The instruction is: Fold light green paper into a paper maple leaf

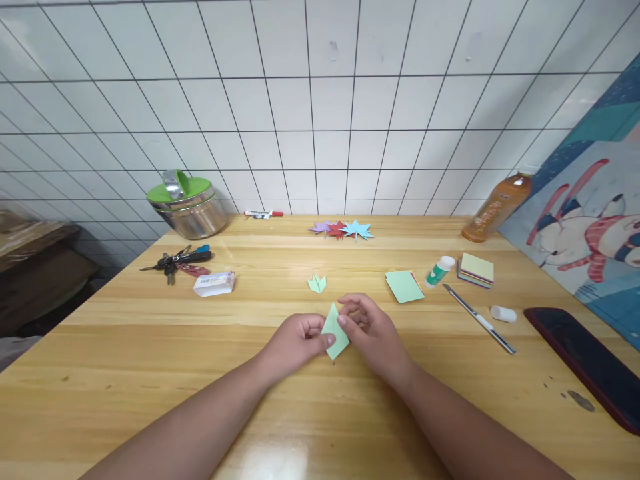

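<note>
A light green sheet of origami paper (334,337), turned to a diamond shape, is held up between both hands above the wooden table. My left hand (303,339) pinches its left lower edge, thumb on the front face. On the upper right edge, my right hand (369,331) grips the paper between thumb and fingers. Just beyond lies a small folded green paper piece (317,284) with pointed tips. A stack of square paper sheets (404,287), green on top, rests to the right of my hands.
Purple, red and blue paper leaves (341,230) lie near the tiled wall. On the right are a glue stick (440,272), its cap (503,314), a utility knife (479,319), sticky notes (476,270), a phone (585,360) and a bottle (500,205). Left are keys (175,261), a box (214,284), a pot (193,213).
</note>
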Demonstrator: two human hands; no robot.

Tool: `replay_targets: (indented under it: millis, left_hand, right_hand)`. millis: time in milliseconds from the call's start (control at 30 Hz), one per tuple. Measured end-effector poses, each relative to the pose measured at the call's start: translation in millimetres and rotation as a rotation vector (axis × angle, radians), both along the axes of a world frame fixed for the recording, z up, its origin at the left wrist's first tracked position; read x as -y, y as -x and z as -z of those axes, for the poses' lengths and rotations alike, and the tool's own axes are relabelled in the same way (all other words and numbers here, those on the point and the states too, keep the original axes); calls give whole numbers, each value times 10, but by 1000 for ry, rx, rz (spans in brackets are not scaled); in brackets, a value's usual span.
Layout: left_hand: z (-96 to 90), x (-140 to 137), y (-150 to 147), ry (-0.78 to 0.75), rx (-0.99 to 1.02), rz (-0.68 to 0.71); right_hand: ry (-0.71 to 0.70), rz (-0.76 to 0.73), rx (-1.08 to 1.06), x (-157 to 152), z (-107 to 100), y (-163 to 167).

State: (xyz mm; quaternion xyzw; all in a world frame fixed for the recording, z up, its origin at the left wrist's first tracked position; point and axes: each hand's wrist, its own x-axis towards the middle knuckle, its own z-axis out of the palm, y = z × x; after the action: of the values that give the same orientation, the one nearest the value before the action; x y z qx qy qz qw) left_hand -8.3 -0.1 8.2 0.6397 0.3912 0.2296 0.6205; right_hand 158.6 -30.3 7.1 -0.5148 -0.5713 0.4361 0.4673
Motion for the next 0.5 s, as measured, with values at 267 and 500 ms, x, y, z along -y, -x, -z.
replay_targets:
  millis: [267,500]
  left_hand:
    - [-16,-91,70,128,147,-99]
    - [-17,-103,92,146,201,-72]
  right_hand:
    - [-474,-245,456,30,0,-66]
    - [-497,-227,498,-17,-2,-88]
